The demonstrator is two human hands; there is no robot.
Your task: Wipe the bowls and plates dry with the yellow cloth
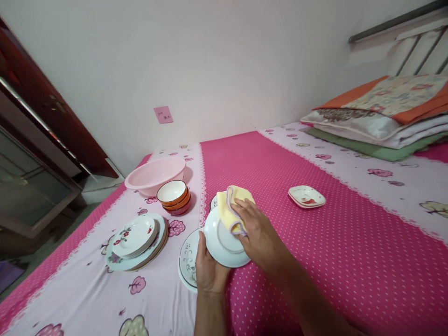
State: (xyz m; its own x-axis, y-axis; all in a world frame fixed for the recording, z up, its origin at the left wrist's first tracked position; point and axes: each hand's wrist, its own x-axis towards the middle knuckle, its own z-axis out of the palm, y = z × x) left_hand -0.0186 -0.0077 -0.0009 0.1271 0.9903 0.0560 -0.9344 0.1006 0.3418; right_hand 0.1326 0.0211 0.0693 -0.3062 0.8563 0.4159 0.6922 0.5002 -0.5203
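Note:
My left hand (210,270) grips a white plate (224,242) by its lower left edge, thumb on the near rim. The plate is tilted, with its underside and foot ring facing me. In my right hand (254,224) a yellow cloth (227,210) with a purple edge is pressed against that underside, covering its upper right part. Below and to the left lies a plate with a dark rim and grey floral pattern (189,256), partly hidden by my left hand. Behind the held plate, a sliver of another dark-rimmed dish (213,203) shows.
Left of my hands are stacked floral plates (135,235), a stack of orange bowls (173,196) and a pink basin (156,175). Small squarish dishes (307,196) lie to the right on the pink dotted bedspread (343,261). Folded bedding (381,112) is piled at the far right, by the wall.

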